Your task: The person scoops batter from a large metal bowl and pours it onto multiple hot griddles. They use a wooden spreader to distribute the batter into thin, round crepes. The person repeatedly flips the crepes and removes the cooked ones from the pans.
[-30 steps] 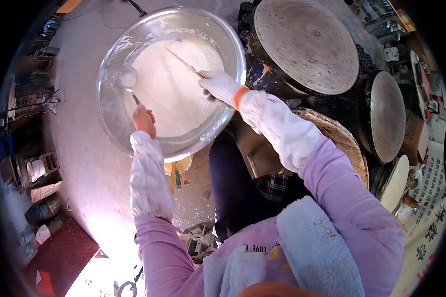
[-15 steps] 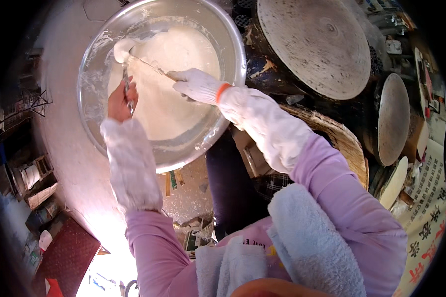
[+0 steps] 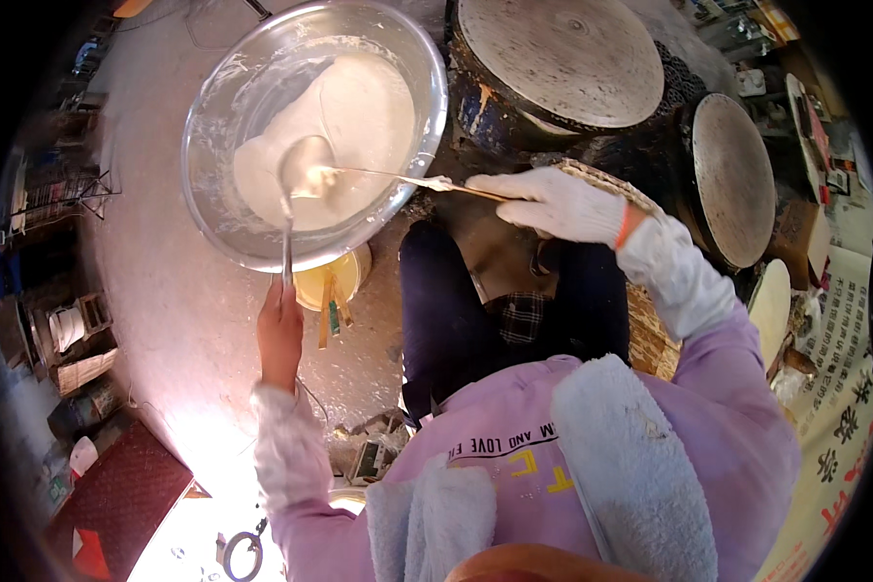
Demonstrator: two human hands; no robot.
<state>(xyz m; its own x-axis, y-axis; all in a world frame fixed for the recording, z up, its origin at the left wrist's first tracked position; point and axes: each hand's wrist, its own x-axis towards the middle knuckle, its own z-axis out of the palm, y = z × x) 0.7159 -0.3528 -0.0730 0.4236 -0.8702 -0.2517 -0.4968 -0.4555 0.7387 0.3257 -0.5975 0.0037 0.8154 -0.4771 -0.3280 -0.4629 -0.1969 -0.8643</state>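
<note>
Silvery metal makes up the wide basin [image 3: 213,160] at eleven o'clock from the middle of our view, with pale batter [image 3: 369,109] spread across its bottom and smeared thinly up its wall. Between eight and nine o'clock, our bare left hand [image 3: 278,335] is closed round the handle end of a metal ladle [image 3: 287,242]. Its handle crosses the basin's rim near six o'clock, and its batter-coated bowl sits near the basin's middle. At two o'clock, our white-gloved right hand [image 3: 561,204], orange at the cuff, grips a thin stick [image 3: 483,193]. The stick passes over the rim at about four o'clock, streaked with batter, its far end at the ladle's bowl; we cannot tell whether the two touch.

Just beyond the basin's six o'clock edge, partly hidden by it, we see a yellow bucket [image 3: 352,270] with flat strips [image 3: 327,308] at its side. A large round plate [image 3: 563,58] lies at one o'clock, and a smaller round plate [image 3: 734,179] between two and three. Toward five, a pale blue towel [image 3: 640,466] hangs over our lilac top [image 3: 533,407].
</note>
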